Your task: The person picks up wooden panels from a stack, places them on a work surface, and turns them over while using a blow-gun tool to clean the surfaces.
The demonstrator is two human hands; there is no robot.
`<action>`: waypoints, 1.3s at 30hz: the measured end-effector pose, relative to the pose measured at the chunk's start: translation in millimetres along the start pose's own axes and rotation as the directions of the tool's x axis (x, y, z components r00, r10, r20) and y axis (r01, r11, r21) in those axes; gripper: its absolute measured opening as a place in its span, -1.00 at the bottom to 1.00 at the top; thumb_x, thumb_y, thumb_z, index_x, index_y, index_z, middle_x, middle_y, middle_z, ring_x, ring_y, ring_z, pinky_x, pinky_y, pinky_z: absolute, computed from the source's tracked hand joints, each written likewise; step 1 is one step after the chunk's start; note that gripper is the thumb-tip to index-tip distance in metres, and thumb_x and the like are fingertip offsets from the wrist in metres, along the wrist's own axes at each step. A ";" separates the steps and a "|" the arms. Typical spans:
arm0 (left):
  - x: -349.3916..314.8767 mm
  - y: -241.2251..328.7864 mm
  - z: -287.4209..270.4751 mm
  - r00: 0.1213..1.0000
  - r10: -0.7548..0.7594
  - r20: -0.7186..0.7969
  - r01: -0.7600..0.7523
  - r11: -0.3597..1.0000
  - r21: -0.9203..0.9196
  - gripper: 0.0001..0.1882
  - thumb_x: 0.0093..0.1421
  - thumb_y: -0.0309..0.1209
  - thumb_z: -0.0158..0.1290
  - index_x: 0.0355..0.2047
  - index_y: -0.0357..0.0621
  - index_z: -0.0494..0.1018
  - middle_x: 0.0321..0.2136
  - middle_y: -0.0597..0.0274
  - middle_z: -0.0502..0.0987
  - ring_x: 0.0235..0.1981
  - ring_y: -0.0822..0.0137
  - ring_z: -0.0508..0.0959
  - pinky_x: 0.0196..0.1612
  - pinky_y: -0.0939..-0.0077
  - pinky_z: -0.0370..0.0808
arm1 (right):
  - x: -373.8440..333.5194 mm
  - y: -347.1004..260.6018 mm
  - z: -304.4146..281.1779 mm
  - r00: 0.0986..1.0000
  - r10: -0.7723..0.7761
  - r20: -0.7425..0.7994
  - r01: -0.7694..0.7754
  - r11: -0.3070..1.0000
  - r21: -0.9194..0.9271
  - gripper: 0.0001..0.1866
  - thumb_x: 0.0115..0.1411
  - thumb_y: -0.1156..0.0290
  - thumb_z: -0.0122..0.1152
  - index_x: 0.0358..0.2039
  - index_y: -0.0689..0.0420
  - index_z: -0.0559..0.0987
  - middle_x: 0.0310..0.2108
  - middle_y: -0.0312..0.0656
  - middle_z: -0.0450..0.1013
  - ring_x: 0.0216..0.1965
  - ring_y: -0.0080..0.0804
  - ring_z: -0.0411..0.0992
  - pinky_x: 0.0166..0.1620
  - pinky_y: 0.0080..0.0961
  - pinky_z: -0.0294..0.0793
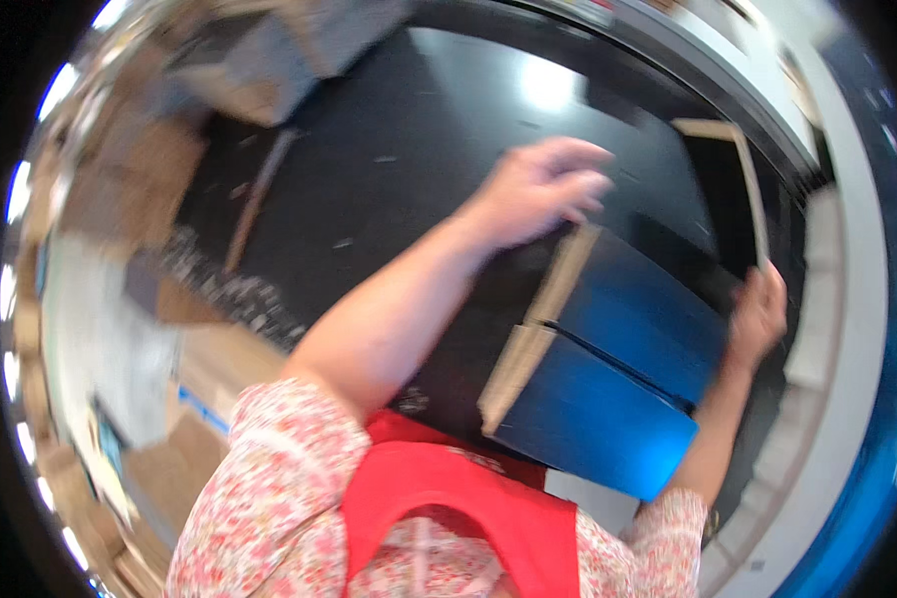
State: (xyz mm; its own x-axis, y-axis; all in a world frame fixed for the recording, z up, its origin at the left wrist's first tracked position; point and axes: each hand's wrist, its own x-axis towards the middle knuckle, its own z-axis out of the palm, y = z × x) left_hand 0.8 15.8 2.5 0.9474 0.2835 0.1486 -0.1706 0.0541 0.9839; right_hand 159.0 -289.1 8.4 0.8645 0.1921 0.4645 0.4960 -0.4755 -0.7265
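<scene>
My left hand (546, 191) hovers over the dark tabletop, just past the far end of the glossy board stacks. It is smeared by motion, but its fingers are apart and nothing shows in them. At the right, my right hand (759, 314) grips the near end of a black board with a pale edge (753, 199). Its fingertips are partly hidden. Two stacks of glossy dark boards lie between my arms: a farther stack (643, 299) and a nearer stack (593, 409), both reflecting blue. Their pale cut edges face left.
The glossy black tabletop (389, 169) has small scraps on it. Cardboard boxes (259, 70) stand at the far left, with more cardboard (219, 359) at the near left. A pale rail (852, 329) runs along the right side, and a dark ledge (708, 90) borders the far right.
</scene>
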 end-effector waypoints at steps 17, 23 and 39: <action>8.9 -0.9 16.8 0.999 0.027 0.046 -0.019 0.987 -0.159 -0.57 0.24 -0.30 0.10 0.06 -0.25 0.39 -0.24 0.08 0.55 -0.26 0.32 0.62 -0.23 0.42 0.63 | 22.8 62.5 -36.5 0.825 -0.404 0.396 0.547 0.747 -0.378 -0.73 0.14 0.59 0.24 -0.11 0.31 0.58 0.01 -0.03 0.50 0.03 -0.13 0.47 0.08 -0.35 0.45; 11.2 -6.8 2.3 0.995 -0.049 -0.085 0.037 0.991 -0.131 -0.63 0.31 -0.38 0.04 0.09 -0.23 0.38 -0.18 0.04 0.57 -0.25 0.40 0.59 -0.20 0.55 0.57 | 24.1 2.5 33.1 0.726 -0.541 0.425 0.667 0.704 -0.243 -0.85 0.08 0.53 0.24 -0.29 0.21 0.58 0.01 -0.21 0.51 -0.11 -0.17 0.49 -0.07 -0.37 0.51; 202.6 -42.5 11.3 0.961 0.262 0.094 -0.124 0.101 0.987 -0.29 0.19 0.02 0.02 0.21 -0.23 0.29 0.22 0.04 0.29 0.28 0.03 0.23 0.31 0.18 0.19 | 24.5 22.6 27.9 0.943 -0.293 0.158 0.332 0.813 -0.478 -0.62 0.05 0.27 0.36 -0.18 0.23 0.58 0.04 -0.18 0.45 0.00 -0.19 0.39 0.04 -0.25 0.39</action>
State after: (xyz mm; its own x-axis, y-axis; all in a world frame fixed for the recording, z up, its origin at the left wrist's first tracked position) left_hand 203.0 60.1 -8.1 0.8906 0.1970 0.4099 0.1332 -0.9748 0.1791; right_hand 193.7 -271.2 -10.7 0.6829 0.4556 0.5710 0.6515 -0.7334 -0.1941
